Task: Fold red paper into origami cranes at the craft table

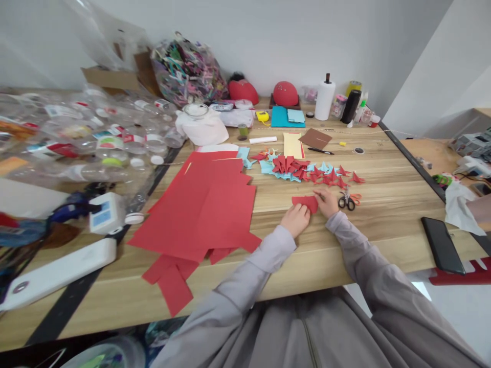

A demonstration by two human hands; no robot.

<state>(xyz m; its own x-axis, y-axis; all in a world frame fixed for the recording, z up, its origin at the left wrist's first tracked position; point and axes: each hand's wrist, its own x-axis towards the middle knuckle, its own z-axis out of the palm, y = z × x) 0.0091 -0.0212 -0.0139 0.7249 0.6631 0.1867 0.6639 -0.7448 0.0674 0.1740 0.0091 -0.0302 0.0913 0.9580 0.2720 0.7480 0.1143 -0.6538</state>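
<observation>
A small piece of red paper [303, 200] lies in front of me, near the middle of the table. My left hand [296, 220] is on its lower edge, fingers curled onto the paper. At the paper's right end, my right hand [326, 203] pinches the edge between thumb and fingers. Just right of that hand rest black-handled scissors [347, 201] and an orange-handled pair [356, 199]. Behind the hands sits a row of folded red paper pieces [286, 164] with folded light blue paper pieces [270, 167] among them. Large red paper sheets [215, 204] overlap to the left.
Plastic bottles [126, 143] crowd the left side, near a white power strip [65, 271]. Toward the back are yellow paper [293, 145], brown paper [315, 138], a black pen [321, 151] and a paper roll [325, 100]. A black phone [443, 245] lies at right, near another person's arm [475, 208].
</observation>
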